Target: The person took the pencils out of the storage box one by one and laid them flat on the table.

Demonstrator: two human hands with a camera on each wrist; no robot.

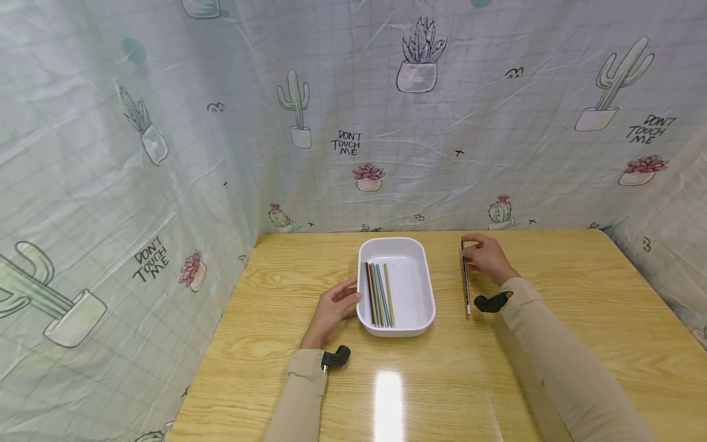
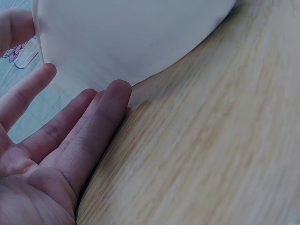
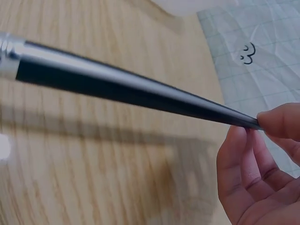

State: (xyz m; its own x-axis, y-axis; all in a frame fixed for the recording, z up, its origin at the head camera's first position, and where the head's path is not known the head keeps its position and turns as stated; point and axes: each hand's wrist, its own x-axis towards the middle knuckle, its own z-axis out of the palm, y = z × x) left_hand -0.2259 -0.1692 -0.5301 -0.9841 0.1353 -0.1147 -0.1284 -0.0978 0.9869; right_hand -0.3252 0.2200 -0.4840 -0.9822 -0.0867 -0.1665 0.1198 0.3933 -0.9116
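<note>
My left hand (image 1: 331,307) touches the left side of a white tray (image 1: 428,294). In the left wrist view, nearly straight fingers (image 2: 101,117) rest against the tray's outer wall (image 2: 136,37), low by the tabletop, and another digit meets the rim. Right of the tray, my right hand (image 1: 487,256) pinches a dark pencil (image 1: 466,279) near its far end between thumb and fingertips. The pencil (image 3: 131,86) points away from me, its silvery ferrule end nearest the wrist. Several slim pencils (image 1: 381,294) in various colours lie side by side along the tray's left half.
The tray stands on a wood-grain table (image 1: 287,258). Behind and beside the table hangs a pale curtain (image 1: 342,202) printed with cacti. Each wrist carries a black camera mount; the right one (image 1: 490,302) sits close to the pencil's near end.
</note>
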